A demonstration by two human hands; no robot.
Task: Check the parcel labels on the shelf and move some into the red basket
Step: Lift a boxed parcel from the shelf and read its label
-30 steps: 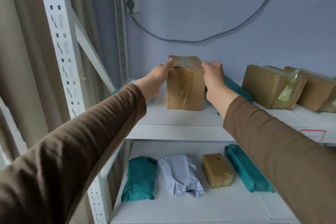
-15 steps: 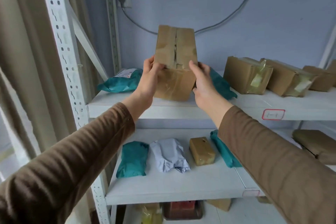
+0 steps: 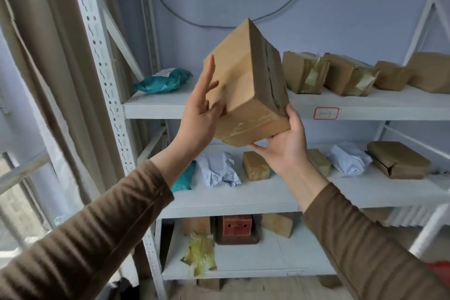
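I hold a taped brown cardboard box [image 3: 246, 85] in the air in front of the white shelf [image 3: 365, 106], tilted with one corner up. My left hand [image 3: 201, 114] presses flat against its left face, fingers spread. My right hand [image 3: 283, 143] cups its lower right corner from below. No label shows on the faces turned toward me. A sliver of something red [image 3: 442, 271] peeks out at the lower right edge, behind my right sleeve.
The top shelf carries a teal mailer bag [image 3: 163, 80] and several brown boxes [image 3: 304, 73]. The middle shelf [image 3: 243, 202] has white and teal bags, small boxes and a flat brown parcel [image 3: 399, 159]. A dark red object [image 3: 237, 228] sits on the bottom shelf.
The box came off the top shelf, moved toward me and rotated so a corner points up. My right hand slid under it; my view backed away from the shelf.
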